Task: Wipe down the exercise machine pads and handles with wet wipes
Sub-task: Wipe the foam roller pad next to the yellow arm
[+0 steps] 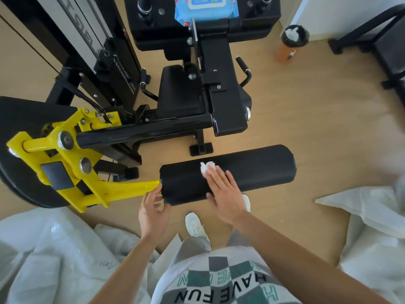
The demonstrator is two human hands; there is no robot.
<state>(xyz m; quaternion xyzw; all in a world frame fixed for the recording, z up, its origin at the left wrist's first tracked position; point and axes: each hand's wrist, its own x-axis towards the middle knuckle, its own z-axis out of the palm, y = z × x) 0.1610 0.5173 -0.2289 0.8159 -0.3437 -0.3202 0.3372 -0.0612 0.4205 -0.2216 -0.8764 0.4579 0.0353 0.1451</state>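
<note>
Wipe (pixel 207 168) under flat right hand (pixel 225 194) on pad (pixel 254 170), left hand (pixel 153 212) gripping pad's edge

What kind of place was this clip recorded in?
Likely a small home gym room: a weight-stack exercise machine with a black roller pad, on wood-look flooring, plastic-wrapped bundles alongside.

The shirt (pixel 219 281) at the bottom of the frame read "HAVE FUN" in black capitals, with the same words repeated in green across its checks. At the top centre, the wipes pack (pixel 206 9) showed "75" on its lid label. A bag (pixel 65 249) at lower left bore a handwritten scrawl I couldn't read, and the pale lettering on the tower (pixel 72 18) at upper left was cut off.
</note>
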